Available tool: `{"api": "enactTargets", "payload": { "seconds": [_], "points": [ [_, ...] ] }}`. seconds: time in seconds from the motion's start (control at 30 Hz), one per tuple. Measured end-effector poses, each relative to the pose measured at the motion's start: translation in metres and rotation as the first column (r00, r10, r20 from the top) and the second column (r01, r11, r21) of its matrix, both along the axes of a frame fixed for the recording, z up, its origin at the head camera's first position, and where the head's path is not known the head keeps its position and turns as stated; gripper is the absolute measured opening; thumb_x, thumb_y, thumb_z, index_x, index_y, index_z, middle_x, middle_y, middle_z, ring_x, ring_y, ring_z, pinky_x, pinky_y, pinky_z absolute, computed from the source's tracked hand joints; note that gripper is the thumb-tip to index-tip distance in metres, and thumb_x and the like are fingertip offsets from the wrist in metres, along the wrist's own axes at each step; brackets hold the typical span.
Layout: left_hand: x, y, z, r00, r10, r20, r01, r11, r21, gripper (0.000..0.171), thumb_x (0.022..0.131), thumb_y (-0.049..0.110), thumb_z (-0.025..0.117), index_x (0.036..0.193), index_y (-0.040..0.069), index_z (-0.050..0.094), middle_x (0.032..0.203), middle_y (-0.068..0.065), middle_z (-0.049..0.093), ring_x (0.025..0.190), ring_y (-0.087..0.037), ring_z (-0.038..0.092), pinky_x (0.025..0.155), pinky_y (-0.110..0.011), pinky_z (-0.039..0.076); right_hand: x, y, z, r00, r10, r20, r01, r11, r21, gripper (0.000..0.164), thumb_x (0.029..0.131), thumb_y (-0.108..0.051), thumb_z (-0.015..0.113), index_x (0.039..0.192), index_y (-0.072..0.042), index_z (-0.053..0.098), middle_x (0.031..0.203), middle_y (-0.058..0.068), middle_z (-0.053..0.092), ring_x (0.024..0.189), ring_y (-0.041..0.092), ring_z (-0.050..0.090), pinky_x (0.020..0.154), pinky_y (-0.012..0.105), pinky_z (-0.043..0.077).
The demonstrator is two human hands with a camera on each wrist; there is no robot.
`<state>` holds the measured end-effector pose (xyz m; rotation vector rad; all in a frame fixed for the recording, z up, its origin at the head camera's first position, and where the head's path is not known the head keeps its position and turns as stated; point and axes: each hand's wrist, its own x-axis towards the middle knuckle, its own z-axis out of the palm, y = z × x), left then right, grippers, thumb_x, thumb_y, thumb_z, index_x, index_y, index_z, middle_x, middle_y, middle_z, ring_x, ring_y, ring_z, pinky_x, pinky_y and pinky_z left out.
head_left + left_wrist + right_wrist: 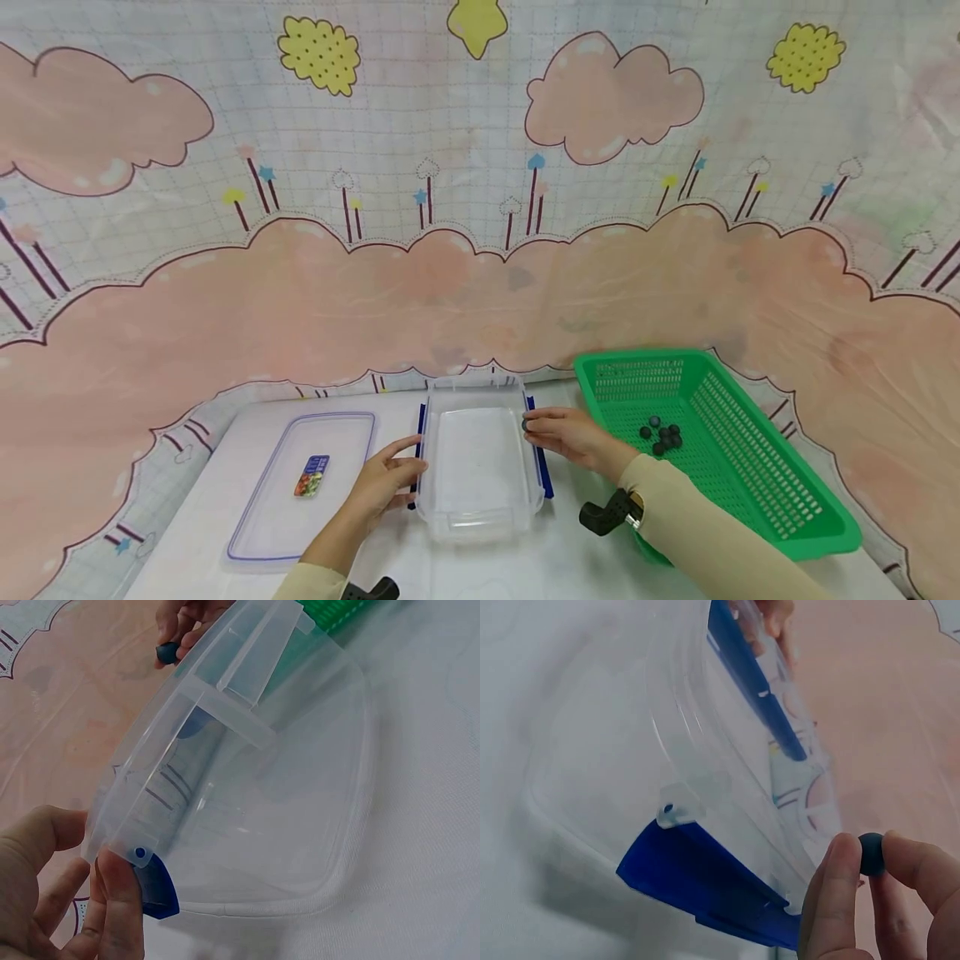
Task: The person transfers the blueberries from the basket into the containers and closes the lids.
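A clear plastic box (477,467) with blue side latches stands uncovered on the table, with nothing visible inside. My left hand (386,479) holds its left rim, fingers and thumb about the edge beside a blue latch (156,885). Over the box's right rim, my right hand (566,437) pinches a small dark blue-green ball (871,854) between thumb and fingertips. Several similar dark balls (666,437) lie in a green basket (750,417) to the right.
Left of the box lies a clear lid (258,500) with a blue-purple edge and a colourful label (312,476). The white table (397,567) runs up to a patterned cloth backdrop (450,308) behind the box.
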<state>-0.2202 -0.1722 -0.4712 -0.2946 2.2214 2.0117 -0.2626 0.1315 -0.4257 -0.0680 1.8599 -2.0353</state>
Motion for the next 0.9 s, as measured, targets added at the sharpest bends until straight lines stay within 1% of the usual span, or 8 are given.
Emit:
{"api": "enactTargets", "payload": {
  "seconds": [0.1, 0.2, 0.27, 0.4, 0.5, 0.67, 0.8, 0.9],
  "points": [
    [-0.001, 0.001, 0.000, 1.000, -0.004, -0.001, 0.004, 1.000, -0.002, 0.054, 0.088, 0.011, 0.069, 0.139, 0.010, 0.054, 0.106, -0.010, 0.066, 0.093, -0.026, 0.062, 0.062, -0.030, 0.057, 0.001, -0.003, 0.000, 1.000, -0.011, 0.001, 0.011, 1.000, -0.003, 0.042, 0.095, 0.000, 0.059, 0.132, 0.018, 0.048, 0.105, 0.018, 0.068, 0.089, 0.014, 0.070, 0.085, 0.025, 0.056],
    [-0.001, 0.001, 0.000, 1.000, -0.005, 0.001, 0.005, 1.000, -0.004, 0.054, 0.088, 0.011, 0.069, 0.140, 0.010, 0.054, 0.106, -0.010, 0.066, 0.093, -0.026, 0.062, 0.062, -0.030, 0.057, -0.001, -0.003, 0.002, 1.000, -0.012, 0.004, 0.013, 1.000, -0.007, 0.040, 0.093, -0.002, 0.063, 0.128, 0.016, 0.054, 0.113, 0.025, 0.066, 0.091, 0.016, 0.071, 0.084, 0.025, 0.056],
    [0.000, 0.001, 0.000, 1.000, -0.003, 0.006, 0.003, 1.000, -0.005, 0.054, 0.088, 0.011, 0.069, 0.140, 0.010, 0.054, 0.107, -0.010, 0.066, 0.092, -0.026, 0.062, 0.062, -0.030, 0.057, -0.003, -0.004, 0.003, 1.000, -0.014, 0.015, 0.014, 1.000, -0.018, 0.041, 0.093, -0.002, 0.064, 0.128, 0.015, 0.054, 0.116, 0.027, 0.065, 0.091, 0.016, 0.071, 0.084, 0.025, 0.056],
    [0.000, 0.001, 0.000, 1.000, -0.003, 0.004, 0.003, 1.000, -0.006, 0.054, 0.088, 0.011, 0.069, 0.140, 0.009, 0.054, 0.107, -0.010, 0.066, 0.090, -0.023, 0.062, 0.062, -0.030, 0.057, -0.009, -0.011, 0.006, 0.997, -0.042, 0.059, 0.043, 0.999, -0.013, 0.041, 0.094, 0.002, 0.060, 0.132, 0.015, 0.051, 0.122, 0.030, 0.061, 0.091, 0.016, 0.070, 0.086, 0.026, 0.056],
    [0.000, 0.001, 0.001, 1.000, -0.004, 0.000, 0.004, 1.000, -0.004, 0.054, 0.088, 0.012, 0.070, 0.140, 0.009, 0.054, 0.107, -0.010, 0.066, 0.091, -0.024, 0.062, 0.062, -0.030, 0.058, -0.012, -0.018, 0.008, 0.995, -0.056, 0.084, 0.058, 0.998, -0.022, 0.040, 0.094, 0.006, 0.057, 0.132, 0.016, 0.050, 0.120, 0.028, 0.062, 0.090, 0.017, 0.070, 0.087, 0.027, 0.055],
    [0.002, 0.001, 0.002, 1.000, 0.000, 0.011, 0.000, 1.000, -0.003, 0.053, 0.087, 0.012, 0.070, 0.138, 0.011, 0.056, 0.109, -0.011, 0.066, 0.095, -0.027, 0.063, 0.064, -0.029, 0.058, -0.017, -0.029, 0.014, 0.990, -0.072, 0.123, 0.076, 0.997, -0.033, 0.040, 0.094, 0.008, 0.058, 0.132, 0.016, 0.050, 0.112, 0.021, 0.064, 0.091, 0.018, 0.070, 0.086, 0.028, 0.056],
    [0.002, 0.001, 0.003, 1.000, 0.001, 0.017, -0.001, 1.000, 0.001, 0.053, 0.087, 0.012, 0.071, 0.138, 0.011, 0.056, 0.108, -0.011, 0.066, 0.095, -0.027, 0.063, 0.064, -0.028, 0.058, -0.023, -0.036, 0.015, 0.988, -0.083, 0.132, 0.088, 0.996, -0.033, 0.040, 0.094, 0.008, 0.057, 0.133, 0.015, 0.050, 0.113, 0.022, 0.063, 0.092, 0.020, 0.069, 0.086, 0.027, 0.056],
    [0.001, 0.002, 0.003, 1.000, -0.004, 0.015, 0.004, 1.000, 0.005, 0.053, 0.087, 0.011, 0.070, 0.138, 0.011, 0.056, 0.107, -0.011, 0.066, 0.094, -0.026, 0.062, 0.063, -0.028, 0.057, -0.029, -0.043, 0.014, 0.988, -0.083, 0.133, 0.091, 0.995, -0.052, 0.040, 0.094, 0.009, 0.056, 0.133, 0.016, 0.049, 0.108, 0.020, 0.064, 0.091, 0.019, 0.069, 0.085, 0.027, 0.056]
  ]
}}
